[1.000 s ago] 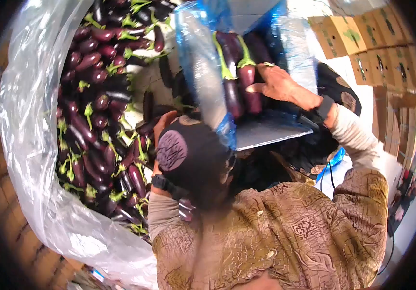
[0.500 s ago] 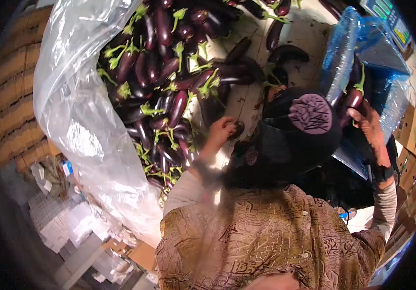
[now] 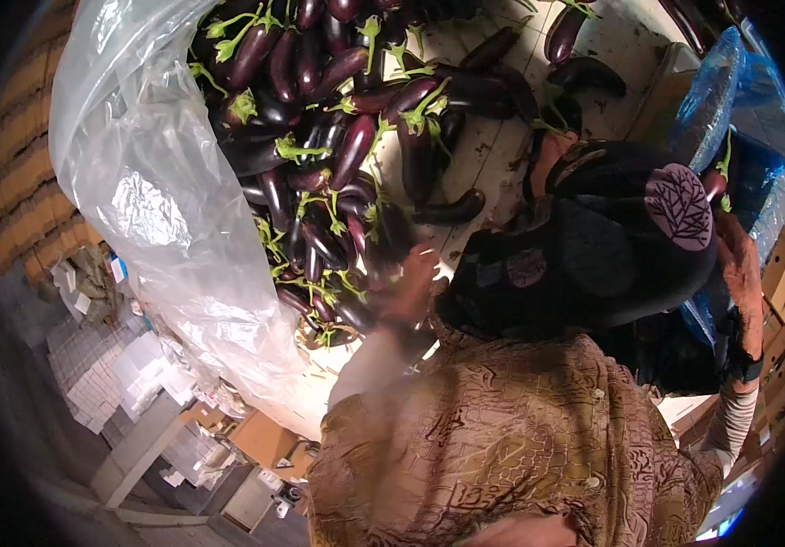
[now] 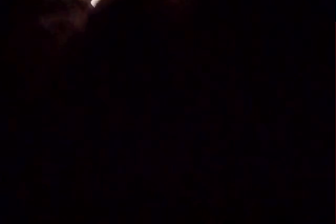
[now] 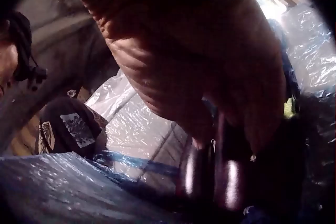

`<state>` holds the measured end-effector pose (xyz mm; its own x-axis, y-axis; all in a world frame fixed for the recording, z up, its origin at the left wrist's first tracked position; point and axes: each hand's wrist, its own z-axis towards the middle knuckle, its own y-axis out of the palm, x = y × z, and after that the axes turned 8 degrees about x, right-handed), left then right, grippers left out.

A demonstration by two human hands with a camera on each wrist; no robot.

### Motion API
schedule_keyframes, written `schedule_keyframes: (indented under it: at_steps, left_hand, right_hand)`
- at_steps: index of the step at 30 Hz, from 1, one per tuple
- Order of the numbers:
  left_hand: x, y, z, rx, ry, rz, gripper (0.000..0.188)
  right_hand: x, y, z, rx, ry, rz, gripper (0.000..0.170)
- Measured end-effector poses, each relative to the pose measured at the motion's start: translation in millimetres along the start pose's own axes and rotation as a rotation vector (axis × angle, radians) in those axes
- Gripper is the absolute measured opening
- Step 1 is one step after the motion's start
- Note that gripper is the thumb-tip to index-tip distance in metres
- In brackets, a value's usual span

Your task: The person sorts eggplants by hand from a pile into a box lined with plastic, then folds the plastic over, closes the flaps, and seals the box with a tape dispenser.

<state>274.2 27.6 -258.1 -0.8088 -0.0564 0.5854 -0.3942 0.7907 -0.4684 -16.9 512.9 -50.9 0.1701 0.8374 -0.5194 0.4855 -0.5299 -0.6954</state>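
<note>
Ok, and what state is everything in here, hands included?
Eggplant pile: loose, glossy, many green stems attached
Clear plastic sheet: crumpled, draped along the pile's edge
Blue liner: open, eggplants inside
Pale surface: littered with dark bits
Left hand: blurred, beside the pile; grip unclear
Right hand: touching liner eggplants; grip unclear
Wristband: worn on right wrist

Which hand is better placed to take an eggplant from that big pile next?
Probably the left: the left hand is beside the eggplant pile, though blur hides whether it holds anything. The right hand touches eggplants amid blue plastic, farther from the pile.
</note>
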Motion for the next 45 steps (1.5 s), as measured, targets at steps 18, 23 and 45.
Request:
schedule_keyframes:
  at_steps: [18,23,45]
  left_hand:
    - [20.3,-21.2,89.0,0.549,0.405,0.728,0.067]
    - [47.6,-82.8,91.3,0.189,0.167,-0.325,0.024]
    - [-35.4,-53.5,20.1,-0.280,0.434,0.298,0.045]
  right_hand:
    - [-14.1,4.7,-15.1,-0.016,0.003,0.056,0.037]
    - [-9.9,3.9,-20.0,-0.056,0.054,0.378,0.038]
    - [-20.0,16.4,-15.4,-0.098,0.047,0.342,0.051]
